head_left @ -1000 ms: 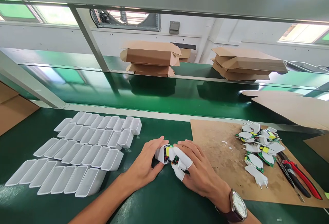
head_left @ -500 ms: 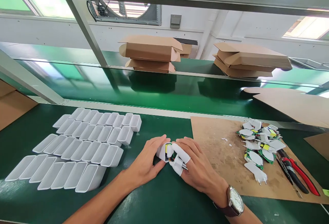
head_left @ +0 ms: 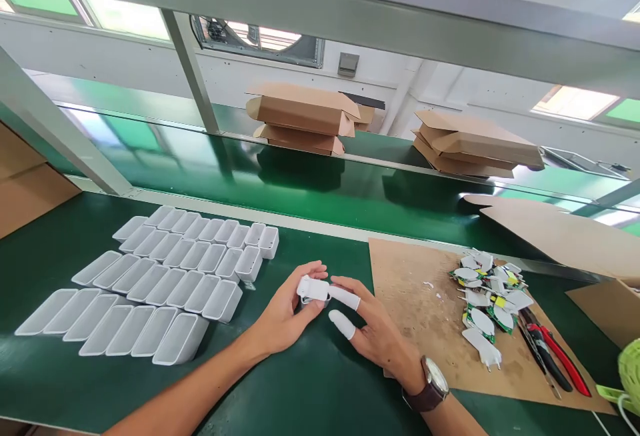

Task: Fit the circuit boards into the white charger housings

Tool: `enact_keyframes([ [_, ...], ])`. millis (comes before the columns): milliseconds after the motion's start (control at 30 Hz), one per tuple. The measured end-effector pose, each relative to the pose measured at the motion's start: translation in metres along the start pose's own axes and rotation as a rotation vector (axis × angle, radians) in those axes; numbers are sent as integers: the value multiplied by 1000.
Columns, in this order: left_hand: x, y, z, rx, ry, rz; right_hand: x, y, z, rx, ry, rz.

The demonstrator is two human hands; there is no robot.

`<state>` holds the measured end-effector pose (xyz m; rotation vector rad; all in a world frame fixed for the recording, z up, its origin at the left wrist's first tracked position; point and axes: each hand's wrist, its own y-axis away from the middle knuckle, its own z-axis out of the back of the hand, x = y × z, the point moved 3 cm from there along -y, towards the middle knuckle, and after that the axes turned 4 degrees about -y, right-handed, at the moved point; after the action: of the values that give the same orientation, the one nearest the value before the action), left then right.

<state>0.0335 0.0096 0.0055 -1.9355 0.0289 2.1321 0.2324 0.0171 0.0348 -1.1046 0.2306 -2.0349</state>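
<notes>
My left hand (head_left: 290, 306) is closed around a small white plastic charger housing (head_left: 314, 289), thumb in front and fingers behind. A flat white piece lies across its top, so the inside is hidden. Just to the right, my right hand (head_left: 373, 323) is open, with thumb and index finger apart. White finger cots cover both of those fingertips. The index fingertip is at the housing's right end; whether it presses on it I cannot tell. To the left stand rows of open white plastic cases (head_left: 167, 334).
A brown cardboard sheet (head_left: 400, 303) on the right carries a heap of white plates with green circuit boards (head_left: 480, 321). Red-and-black pliers (head_left: 555, 349) and tweezers (head_left: 540, 355) lie beside them. Flattened cartons (head_left: 305, 113) rest on the shelf behind. A green roll (head_left: 630, 373) is at the right edge.
The board and yellow part between my hands have gone from sight into the white housing. My right hand has opened and drawn slightly away. The camera view has tilted.
</notes>
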Motion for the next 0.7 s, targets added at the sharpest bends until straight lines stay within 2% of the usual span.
enact_keyframes([
  [100,1,1,-1,42,155,87,0,-2,-7,45,24,22],
  [267,6,3,-2,114,203,123,2,-9,-14,89,106,112],
  [433,5,10,0,23,-26,135,-3,-11,-21,107,148,180],
  [533,2,14,-1,7,-150,84,-6,-7,-24,72,158,180],
  [700,2,14,0,-26,-209,-28,2,-4,-18,8,224,168],
])
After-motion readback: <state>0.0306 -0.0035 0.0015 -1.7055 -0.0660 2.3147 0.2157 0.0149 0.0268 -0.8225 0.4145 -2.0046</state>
